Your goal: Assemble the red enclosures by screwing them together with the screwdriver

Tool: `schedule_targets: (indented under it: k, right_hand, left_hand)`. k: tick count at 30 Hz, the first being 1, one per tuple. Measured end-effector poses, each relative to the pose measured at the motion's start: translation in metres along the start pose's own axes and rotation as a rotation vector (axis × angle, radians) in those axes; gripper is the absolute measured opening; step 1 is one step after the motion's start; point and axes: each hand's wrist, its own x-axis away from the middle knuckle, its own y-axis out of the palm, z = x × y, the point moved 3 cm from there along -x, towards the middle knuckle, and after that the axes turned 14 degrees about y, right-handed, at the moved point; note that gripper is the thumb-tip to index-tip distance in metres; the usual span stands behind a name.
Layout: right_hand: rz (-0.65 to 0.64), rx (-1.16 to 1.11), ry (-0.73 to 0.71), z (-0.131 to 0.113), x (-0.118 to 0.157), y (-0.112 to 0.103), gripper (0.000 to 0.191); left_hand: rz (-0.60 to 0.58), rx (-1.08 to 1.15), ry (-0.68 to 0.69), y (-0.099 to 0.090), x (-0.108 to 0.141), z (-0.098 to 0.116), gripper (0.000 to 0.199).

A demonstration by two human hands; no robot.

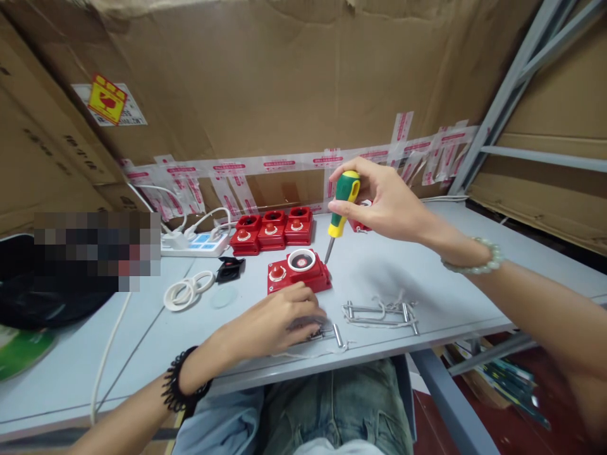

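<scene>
A green and yellow screwdriver (pixel 344 201) is gripped near its top by my right hand (pixel 379 201), its shaft pointing down at the right end of a red device (pixel 288 278). That device has a white ring and a small red dome on top. In front of it, my left hand (pixel 284 316) rests low with curled fingers beside a metal rod piece (pixel 337 335); whether the fingers hold something is hidden. Metal rods with white string (pixel 379 311) lie to the right of this hand.
Several red units (pixel 271 232) stand at the back by a white power strip (pixel 203 243). White rings (pixel 183 294), a clear disc (pixel 224 297) and a black piece (pixel 230 269) lie left. Another red part (pixel 358 225) sits behind my right hand. Cardboard (pixel 284 82) backs the table.
</scene>
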Motion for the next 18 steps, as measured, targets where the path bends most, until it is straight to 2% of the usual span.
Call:
schedule_targets:
  k: [4,6,8,10,13,18]
  right_hand:
    - [0.093,0.044,-0.018,0.009,-0.005,0.01,0.027]
    - [0.128,0.06,-0.029,0.015,-0.009,0.019,0.027]
    - [0.121,0.072,-0.014,0.022,-0.014,0.027,0.028]
    - [0.095,0.077,0.012,0.027,-0.017,0.034,0.028]
    - [0.086,0.087,0.046,0.03,-0.019,0.038,0.028]
    - [0.113,0.105,0.071,0.031,-0.019,0.038,0.026]
  left_hand:
    - [0.236,-0.167,-0.06,-0.02,0.005,-0.014,0.021]
    - [0.302,-0.223,-0.153,-0.027,0.008,-0.03,0.039]
    - [0.275,-0.179,-0.221,-0.026,0.009,-0.046,0.062]
    - [0.227,-0.086,-0.243,-0.022,0.009,-0.059,0.071]
    - [0.223,-0.001,-0.237,-0.017,0.009,-0.066,0.071]
    - [0.256,0.004,-0.22,-0.015,0.01,-0.066,0.069]
